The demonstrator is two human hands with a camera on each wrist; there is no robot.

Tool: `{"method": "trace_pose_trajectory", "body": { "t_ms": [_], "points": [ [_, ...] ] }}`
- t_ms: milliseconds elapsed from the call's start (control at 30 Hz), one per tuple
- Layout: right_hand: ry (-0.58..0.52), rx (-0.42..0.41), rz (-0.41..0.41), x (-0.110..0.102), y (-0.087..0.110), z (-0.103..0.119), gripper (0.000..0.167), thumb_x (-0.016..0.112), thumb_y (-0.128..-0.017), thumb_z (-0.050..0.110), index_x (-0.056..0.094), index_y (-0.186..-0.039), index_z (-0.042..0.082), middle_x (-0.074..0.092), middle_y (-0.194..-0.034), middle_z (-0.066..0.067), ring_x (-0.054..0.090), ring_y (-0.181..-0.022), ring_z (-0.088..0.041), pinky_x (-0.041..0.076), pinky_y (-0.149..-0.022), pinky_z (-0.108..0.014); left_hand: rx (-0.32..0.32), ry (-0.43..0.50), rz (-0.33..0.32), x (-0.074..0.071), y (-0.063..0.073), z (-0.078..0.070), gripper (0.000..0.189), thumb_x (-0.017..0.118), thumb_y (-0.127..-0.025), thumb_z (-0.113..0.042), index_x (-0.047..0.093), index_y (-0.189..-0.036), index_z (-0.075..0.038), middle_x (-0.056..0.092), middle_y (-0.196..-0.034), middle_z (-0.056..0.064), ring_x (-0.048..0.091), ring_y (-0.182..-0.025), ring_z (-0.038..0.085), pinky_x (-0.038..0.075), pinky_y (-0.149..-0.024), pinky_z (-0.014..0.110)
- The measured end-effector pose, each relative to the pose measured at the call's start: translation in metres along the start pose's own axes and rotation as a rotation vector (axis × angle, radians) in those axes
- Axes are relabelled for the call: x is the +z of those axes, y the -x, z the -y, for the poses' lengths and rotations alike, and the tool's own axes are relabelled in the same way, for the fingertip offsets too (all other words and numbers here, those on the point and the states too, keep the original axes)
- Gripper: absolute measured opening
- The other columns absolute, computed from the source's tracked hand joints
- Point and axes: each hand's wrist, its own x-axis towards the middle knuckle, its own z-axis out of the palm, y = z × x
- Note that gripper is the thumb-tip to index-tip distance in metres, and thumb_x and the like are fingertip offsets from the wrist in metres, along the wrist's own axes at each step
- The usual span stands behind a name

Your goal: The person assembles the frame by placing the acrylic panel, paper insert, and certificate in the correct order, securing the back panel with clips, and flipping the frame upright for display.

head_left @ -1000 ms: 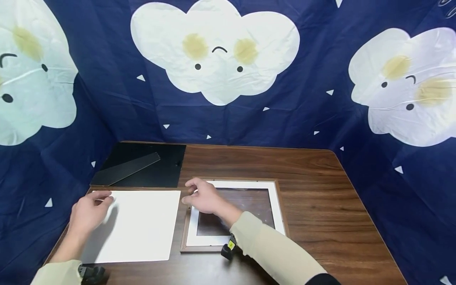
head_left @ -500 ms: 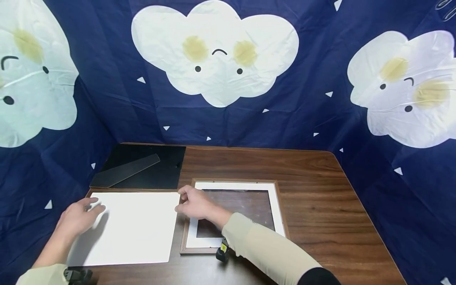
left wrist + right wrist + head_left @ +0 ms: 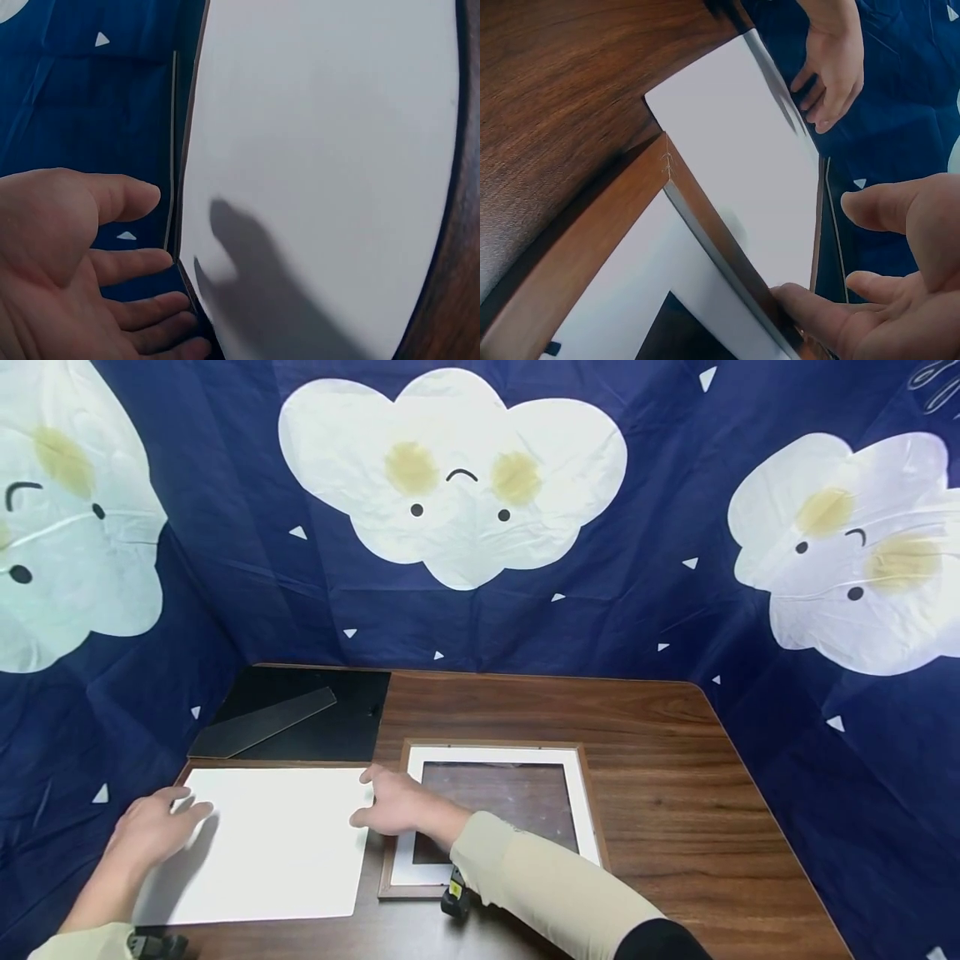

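A white rectangular sheet (image 3: pixel 277 843) lies flat at the table's left. My left hand (image 3: pixel 150 831) hovers at its left edge, fingers parted and loosely bent, casting a shadow on it. In the left wrist view nothing is between that thumb and the fingers (image 3: pixel 142 311). At the sheet's far right corner is my right hand (image 3: pixel 397 802), thumb and fingers spread, overlapping the sheet's edge. The right wrist view has one fingertip (image 3: pixel 791 296) right at the edge between sheet and picture frame. That picture frame (image 3: pixel 412 892), wooden with a white mat, lies under my right forearm.
Behind the sheet lies a black panel (image 3: pixel 352 727) with a long dark strip (image 3: pixel 281 718) slanting across it. Wood-grain tabletop (image 3: pixel 675 793) extends to the right of the frame. A blue curtain (image 3: pixel 480 627) with white clouds encloses the table's back and sides.
My right hand has moved left from over the frame to the sheet's far right corner. My left hand has shifted left and nearer, toward the sheet's left edge. Sheet and frame stay put.
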Motion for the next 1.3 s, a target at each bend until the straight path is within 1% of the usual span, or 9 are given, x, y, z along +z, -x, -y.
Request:
{"method": "trace_pose_trajectory", "body": {
  "t_ms": [133,267,500,600,867,933,1100,1167,1300],
  "points": [
    [0.067,0.03,0.0,0.002,-0.001,0.003,0.064,0.073,-0.09,0.038,0.051,-0.146,0.016,0.071,-0.123,0.0,0.062,-0.097,-0.005,0.05,-0.086,-0.02,-0.044,-0.031,0.012,0.0,-0.001,0.002,0.077,0.053,-0.101,-0.043,0.038,-0.137,0.023,0.032,-0.137,0.051,0.033,-0.123,0.068,0.034,-0.1,0.073],
    [0.092,0.046,0.008,0.003,-0.002,0.005,0.065,0.073,-0.09,0.04,0.051,-0.146,0.016,0.068,-0.129,0.001,0.064,-0.103,-0.006,0.051,-0.088,-0.021,-0.079,-0.07,0.051,0.004,-0.003,0.002,0.078,0.055,-0.099,-0.04,0.037,-0.135,0.026,0.035,-0.134,0.051,0.034,-0.122,0.067,0.035,-0.101,0.073],
    [0.095,0.062,0.004,0.005,-0.003,0.008,0.066,0.073,-0.09,0.041,0.048,-0.146,0.019,0.07,-0.126,0.002,0.064,-0.109,-0.007,0.051,-0.089,-0.021,-0.119,-0.116,0.044,0.01,-0.008,-0.001,0.076,0.058,-0.095,-0.035,0.037,-0.134,0.026,0.037,-0.13,0.051,0.036,-0.121,0.065,0.037,-0.101,0.072],
    [0.095,0.066,-0.002,0.007,-0.004,0.008,0.065,0.074,-0.089,0.041,0.048,-0.146,0.019,0.071,-0.121,0.002,0.064,-0.106,-0.006,0.05,-0.087,-0.021,-0.137,-0.121,0.046,0.01,-0.007,-0.003,0.076,0.058,-0.095,-0.034,0.037,-0.134,0.027,0.037,-0.13,0.05,0.038,-0.121,0.065,0.039,-0.101,0.07],
    [0.069,0.053,0.005,0.009,-0.006,0.009,0.066,0.074,-0.09,0.039,0.047,-0.146,0.016,0.073,-0.103,-0.001,0.059,-0.086,-0.007,0.05,-0.08,-0.019,-0.053,-0.16,0.038,0.008,-0.005,-0.001,0.072,0.055,-0.096,-0.034,0.043,-0.127,0.029,0.045,-0.127,0.05,0.045,-0.115,0.066,0.043,-0.097,0.068],
    [0.064,0.048,-0.001,0.009,-0.007,0.009,0.066,0.074,-0.09,0.039,0.048,-0.146,0.016,0.073,-0.105,0.0,0.059,-0.086,-0.007,0.049,-0.08,-0.019,-0.048,-0.17,0.037,0.008,-0.005,0.0,0.071,0.054,-0.096,-0.034,0.043,-0.126,0.029,0.045,-0.126,0.05,0.045,-0.115,0.066,0.043,-0.096,0.068],
    [0.018,0.044,-0.009,0.011,-0.009,0.01,0.066,0.074,-0.089,0.039,0.049,-0.146,0.018,0.073,-0.113,0.0,0.059,-0.09,-0.006,0.049,-0.081,-0.019,-0.089,-0.177,0.025,0.009,-0.003,0.002,0.069,0.055,-0.094,-0.032,0.044,-0.124,0.029,0.046,-0.123,0.05,0.046,-0.112,0.064,0.044,-0.095,0.067],
    [-0.013,0.046,-0.011,0.013,-0.009,0.011,0.066,0.074,-0.089,0.038,0.049,-0.146,0.018,0.073,-0.104,-0.001,0.059,-0.084,-0.008,0.049,-0.077,-0.02,-0.086,-0.178,0.003,0.008,-0.002,0.003,0.067,0.056,-0.093,-0.031,0.046,-0.122,0.028,0.048,-0.119,0.05,0.049,-0.108,0.063,0.046,-0.091,0.066],
    [-0.058,0.059,-0.025,0.015,-0.011,0.012,0.066,0.075,-0.088,0.036,0.049,-0.146,0.018,0.066,-0.075,-0.002,0.055,-0.069,-0.013,0.046,-0.065,-0.021,-0.075,-0.174,-0.04,0.006,-0.001,0.005,0.062,0.058,-0.092,-0.03,0.048,-0.114,0.027,0.052,-0.11,0.049,0.053,-0.098,0.061,0.048,-0.084,0.064]
  ]
}}
